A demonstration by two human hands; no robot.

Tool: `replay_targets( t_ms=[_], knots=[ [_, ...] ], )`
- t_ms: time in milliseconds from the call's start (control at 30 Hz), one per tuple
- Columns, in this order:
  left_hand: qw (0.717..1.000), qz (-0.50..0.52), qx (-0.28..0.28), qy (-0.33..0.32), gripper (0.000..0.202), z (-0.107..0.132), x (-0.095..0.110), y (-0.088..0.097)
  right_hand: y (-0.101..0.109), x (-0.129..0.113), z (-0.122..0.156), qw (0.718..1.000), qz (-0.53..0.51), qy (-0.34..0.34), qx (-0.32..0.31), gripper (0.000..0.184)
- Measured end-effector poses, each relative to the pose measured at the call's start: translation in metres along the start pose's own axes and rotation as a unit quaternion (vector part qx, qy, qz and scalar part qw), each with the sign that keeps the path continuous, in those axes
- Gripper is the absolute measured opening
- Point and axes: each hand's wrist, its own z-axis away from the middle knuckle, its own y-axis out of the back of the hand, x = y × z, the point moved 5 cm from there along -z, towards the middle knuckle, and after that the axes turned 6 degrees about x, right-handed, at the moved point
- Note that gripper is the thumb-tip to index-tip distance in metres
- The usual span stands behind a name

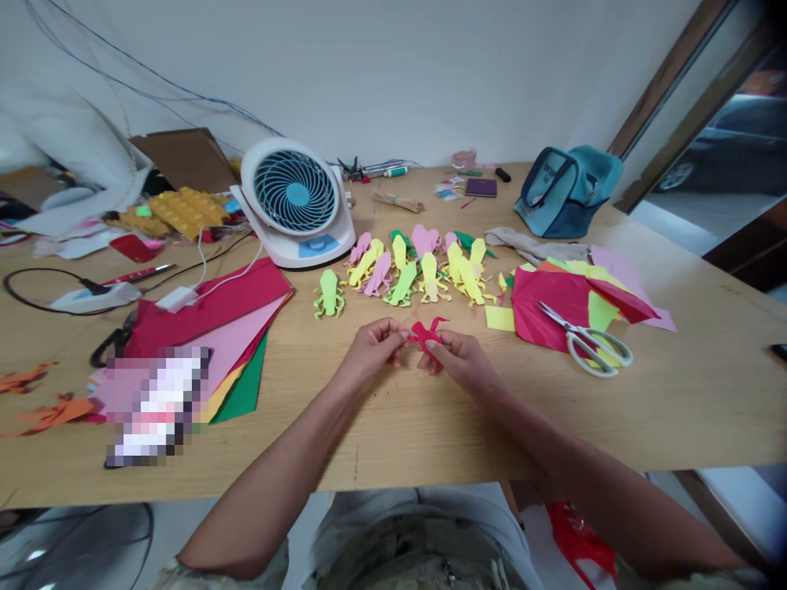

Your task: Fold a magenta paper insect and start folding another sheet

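Note:
A small red paper figure [424,333] with thin leg strips is held between my two hands above the table's near middle. My left hand [373,346] pinches a strip on its left side, and my right hand [458,354] grips its body from the right. Fingers cover part of the figure. Just beyond my hands stand several folded paper frogs in pink, yellow and green, among them a light green frog [330,293] set apart at the left and a pale yellow frog [432,279] near the middle.
White-handled scissors [593,338] lie on red and yellow paper scraps [547,303] at the right. Coloured sheets [246,315], a blurred-out phone-like object [161,410] and orange paper figures [61,414] lie left. A white fan [295,201] and a blue bag [569,190] stand behind.

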Motion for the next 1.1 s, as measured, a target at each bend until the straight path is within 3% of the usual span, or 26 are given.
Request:
replay_targets(
  t_ms=[100,200,433,733,1100],
  knots=[
    [0.998,0.016,0.013,0.066,0.02,0.001,-0.01,0.0,0.001,-0.003,0.004,0.993,0.098,0.059,0.03,0.028],
    [0.994,0.044,0.002,0.101,0.02,0.002,-0.015,-0.002,0.002,-0.003,0.003,0.994,0.092,0.049,0.037,0.028],
    [0.998,0.043,0.013,0.034,0.022,0.004,0.0,0.001,0.001,0.004,-0.004,0.998,-0.051,-0.048,-0.003,0.041],
    [1.0,0.007,0.0,-0.008,0.023,0.005,0.005,0.0,0.003,0.02,-0.005,0.992,-0.097,-0.074,-0.028,0.042],
    [1.0,-0.003,0.002,-0.002,0.024,0.004,0.002,0.0,0.002,0.018,-0.005,0.989,-0.116,-0.084,-0.029,0.041]
  ],
)
